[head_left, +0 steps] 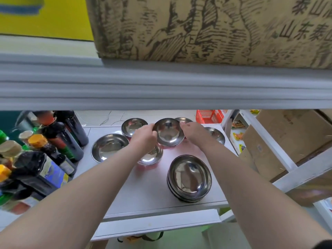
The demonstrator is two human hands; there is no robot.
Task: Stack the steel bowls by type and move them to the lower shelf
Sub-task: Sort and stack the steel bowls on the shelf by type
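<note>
**Inspector A:** A white shelf is observed below a grey upper ledge, on which a printed cardboard box is seated. One steel bowl is held near the centre of the shelf surface. It is gripped at its rim from both sides: by the left hand at nine o'clock of the bowl, and by the right hand at three o'clock. Both hands are closed onto the rim, fingers curled.

**Inspector B:** Is it established whether the held bowl is lifted or resting?

**Inspector A:** That cannot be told. A red-tinted base is glimpsed just under it, but contact is not confirmed.

**Inspector B:** The remaining bowls?

**Inspector A:** A stack of wide bowls is recorded at five o'clock of the held bowl, near the front edge. A single wide bowl lies at eight o'clock. A smaller bowl is partly covered by the left wrist at seven o'clock. A further bowl is noted at ten o'clock, another at three o'clock behind the right hand, and one rim is seen at one o'clock, mostly hidden.

**Inspector B:** Surroundings?

**Inspector A:** Sauce bottles are grouped at nine o'clock, off the shelf's left side. A red basket is logged at one o'clock, and cardboard cartons at three o'clock.
</note>
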